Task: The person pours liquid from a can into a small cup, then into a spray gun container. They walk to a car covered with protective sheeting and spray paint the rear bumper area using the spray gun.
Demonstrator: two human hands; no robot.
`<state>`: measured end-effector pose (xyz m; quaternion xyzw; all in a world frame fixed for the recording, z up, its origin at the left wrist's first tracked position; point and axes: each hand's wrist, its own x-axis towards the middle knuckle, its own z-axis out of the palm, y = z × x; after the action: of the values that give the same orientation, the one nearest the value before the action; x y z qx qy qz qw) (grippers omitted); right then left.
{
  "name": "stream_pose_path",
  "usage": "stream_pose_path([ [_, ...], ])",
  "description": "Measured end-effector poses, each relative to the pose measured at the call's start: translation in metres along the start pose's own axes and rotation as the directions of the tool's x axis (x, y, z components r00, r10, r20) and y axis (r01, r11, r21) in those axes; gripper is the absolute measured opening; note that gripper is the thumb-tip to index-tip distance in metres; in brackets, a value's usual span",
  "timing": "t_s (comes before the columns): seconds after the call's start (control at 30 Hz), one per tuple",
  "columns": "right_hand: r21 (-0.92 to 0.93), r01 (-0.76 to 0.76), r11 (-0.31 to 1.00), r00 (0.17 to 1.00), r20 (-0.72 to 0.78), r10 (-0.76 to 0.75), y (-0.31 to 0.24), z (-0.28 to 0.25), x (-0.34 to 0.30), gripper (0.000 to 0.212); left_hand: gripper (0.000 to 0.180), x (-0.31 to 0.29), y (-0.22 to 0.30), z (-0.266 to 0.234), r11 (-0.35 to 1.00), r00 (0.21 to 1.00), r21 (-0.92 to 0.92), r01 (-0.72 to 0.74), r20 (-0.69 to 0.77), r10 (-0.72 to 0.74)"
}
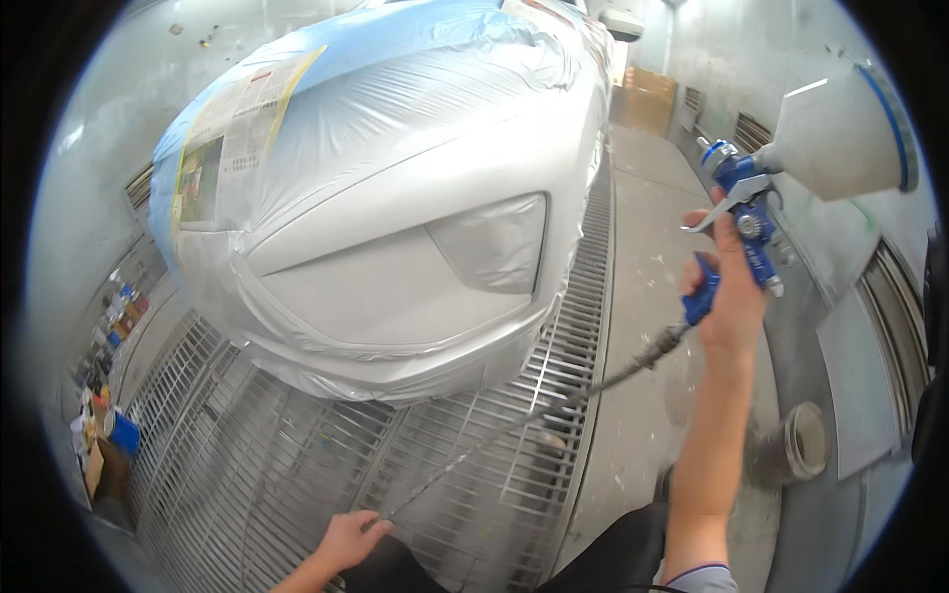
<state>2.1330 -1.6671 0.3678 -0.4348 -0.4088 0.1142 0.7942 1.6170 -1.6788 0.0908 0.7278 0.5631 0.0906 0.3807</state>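
My right hand point(733, 296) is raised at the right, its fingers wrapped round the handle of a blue spray gun point(749, 212). A whitish paint cup point(835, 133) is fixed to the gun, tilted to the right. From the gun's handle an air hose point(465, 453) runs down to my left hand point(353, 540), which is closed on it low in the picture. To the left of the gun and apart from it stands a car point(346, 292) with a silver-white painted surface. Clear film covers a lamp-shaped area point(499, 242) on it.
Blue-tinted masking film point(395, 40) and newspaper point(237, 128) cover the rest of the car. Metal floor grating point(297, 445) lies under and before it. A bucket point(806, 442) stands at the right wall. Cans and boxes, among them a blue can point(122, 432), line the left side.
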Motion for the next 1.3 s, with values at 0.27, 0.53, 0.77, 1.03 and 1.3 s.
stream_pose_path([
  [0.27,-0.199,-0.068,0.978,0.943,0.307,0.128,-0.007,-0.113,0.18,0.042,0.036,0.045,0.144,0.065,0.996,0.997,-0.089,0.007,0.083,0.0],
  [0.53,-0.129,0.012,0.992,0.77,0.634,0.073,0.034,-0.153,0.345,0.03,0.032,0.044,0.317,0.186,0.982,0.964,-0.077,-0.173,-0.217,0.153],
  [0.77,-0.307,0.179,0.935,0.606,0.783,0.141,-0.008,-0.14,0.433,0.037,0.028,0.042,0.466,0.202,0.974,0.916,-0.043,-0.223,-0.35,0.195],
  [1.03,-0.369,0.322,0.872,0.552,0.822,0.144,-0.034,-0.112,0.412,0.029,0.027,0.029,0.478,0.281,0.946,0.836,-0.048,-0.321,-0.483,0.259],
  [1.3,-0.503,0.382,0.775,0.749,0.66,0.06,-0.041,-0.065,0.42,0.033,0.022,0.002,0.486,0.289,0.848,0.862,-0.397,-0.352,-0.49,0.129],
])
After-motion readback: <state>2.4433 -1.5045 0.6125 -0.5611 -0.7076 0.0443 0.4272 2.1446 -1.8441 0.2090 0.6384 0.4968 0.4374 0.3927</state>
